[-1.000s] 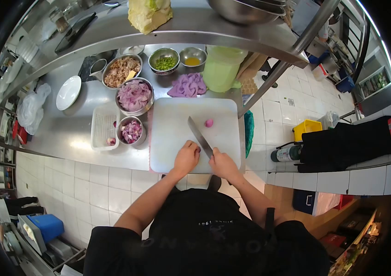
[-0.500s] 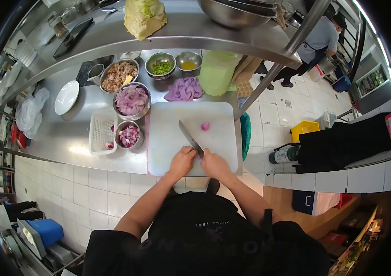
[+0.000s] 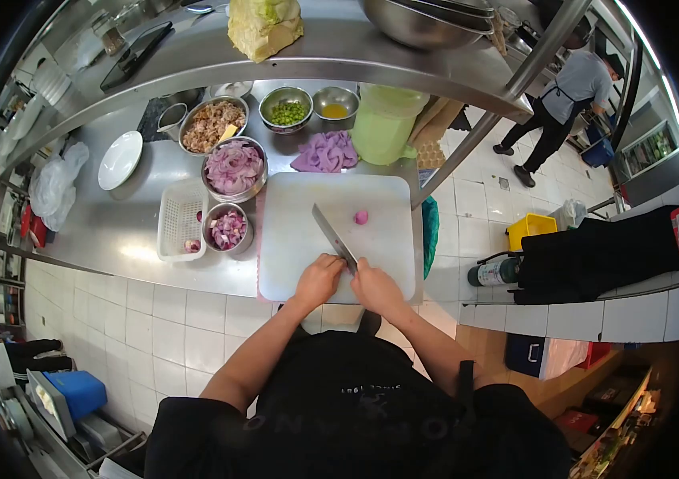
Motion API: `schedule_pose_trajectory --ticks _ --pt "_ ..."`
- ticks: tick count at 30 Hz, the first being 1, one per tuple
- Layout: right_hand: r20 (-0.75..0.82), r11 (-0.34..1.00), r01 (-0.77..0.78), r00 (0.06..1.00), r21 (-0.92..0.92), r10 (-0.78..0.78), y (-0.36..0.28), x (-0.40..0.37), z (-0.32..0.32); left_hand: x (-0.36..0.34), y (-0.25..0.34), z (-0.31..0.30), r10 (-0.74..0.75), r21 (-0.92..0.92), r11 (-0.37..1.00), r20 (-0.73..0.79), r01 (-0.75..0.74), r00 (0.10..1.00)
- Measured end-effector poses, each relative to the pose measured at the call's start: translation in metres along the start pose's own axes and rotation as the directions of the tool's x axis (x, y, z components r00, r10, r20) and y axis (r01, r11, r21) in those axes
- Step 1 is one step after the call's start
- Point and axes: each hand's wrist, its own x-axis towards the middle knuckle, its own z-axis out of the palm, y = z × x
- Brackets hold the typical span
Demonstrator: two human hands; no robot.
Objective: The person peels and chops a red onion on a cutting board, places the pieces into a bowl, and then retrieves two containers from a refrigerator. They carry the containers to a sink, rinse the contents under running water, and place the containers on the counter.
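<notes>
My right hand (image 3: 375, 286) is closed round the handle of a kitchen knife (image 3: 334, 237), whose blade points away and to the left over the white cutting board (image 3: 299, 211). Beside the blade, my left hand (image 3: 320, 277) has its fingers curled together at the near part of the board. Whatever sits under those fingertips is mostly hidden. One small peeled shallot (image 3: 361, 217) lies on the board beyond the knife. Left of the board stand a metal bowl of sliced onion (image 3: 234, 167), a smaller bowl of cut shallots (image 3: 228, 229) and a white plastic basket (image 3: 180, 249).
Farther back are bowls of chopped meat (image 3: 213, 124), green pieces (image 3: 286, 112) and yellow liquid (image 3: 335, 111). A purple cloth (image 3: 325, 151) and green pitcher (image 3: 385, 128) stand behind the board. Overhead runs a steel shelf (image 3: 339, 68) with a cabbage (image 3: 266, 28). A co-worker (image 3: 567, 96) is at right.
The view has shifted slightly, so the counter items sit a little farther right. Both hands and the knife keep nearly the same place on the board. The co-worker's legs are now spread in a stride.
</notes>
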Motion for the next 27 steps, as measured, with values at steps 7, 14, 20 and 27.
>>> schedule_pose_trajectory --ticks 7,14,20,27 --pt "-0.026 0.991 -0.013 1.0 0.134 0.016 0.015 0.0 -0.023 0.01 0.008 -0.007 -0.034 -0.046 0.998 -0.025 0.033 0.999" --pt "0.071 0.919 0.113 0.986 0.378 -0.151 0.024 0.0 -0.006 0.119 0.024 -0.001 -0.045 -0.009 0.999 -0.177 0.044 0.983" --pt "0.032 0.913 0.134 0.987 0.385 -0.158 0.048 0.007 0.015 0.152 -0.013 0.009 -0.264 0.131 0.961 0.149 0.245 0.953" --pt "-0.055 0.973 -0.024 0.998 0.231 0.037 0.045 0.005 0.0 0.044 -0.006 -0.03 -0.323 -0.271 0.874 0.293 0.403 0.9"
